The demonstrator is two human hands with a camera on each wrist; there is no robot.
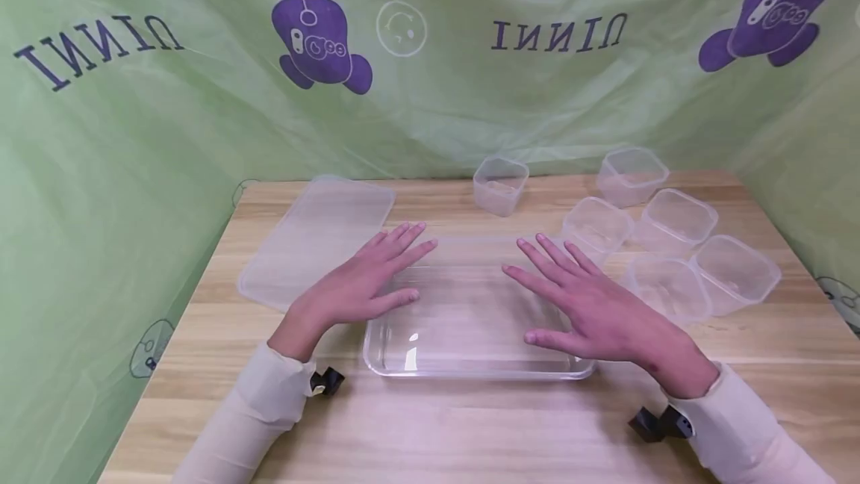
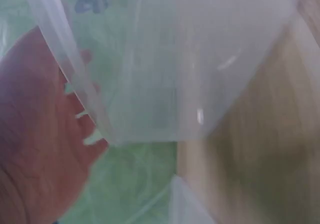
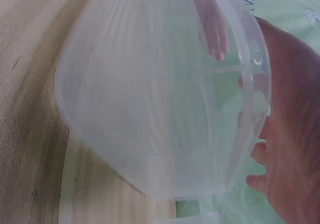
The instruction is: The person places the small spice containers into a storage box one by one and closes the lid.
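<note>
A large clear rectangular plastic box (image 1: 480, 376) stands on the table with its long side toward me. My left hand (image 1: 366, 278) is over its left side, fingers straight and spread, thumb pointing inward. On the opposite side my right hand (image 1: 591, 301) has its fingers spread too, overlapping the box's right rim in the head view. Neither hand holds anything. Through the box wall (image 2: 150, 74) in the left wrist view, some fingertips show just past the rim. The right wrist view has the box wall (image 3: 125, 99) beside the right hand (image 3: 295, 119).
A flat translucent lid (image 1: 316, 241) lies on the table's left side. One small clear container (image 1: 500, 189) stands at the back; several more, such as this container (image 1: 735, 275), cluster at the right. A green printed curtain (image 1: 430, 118) encloses the wooden table (image 1: 430, 432).
</note>
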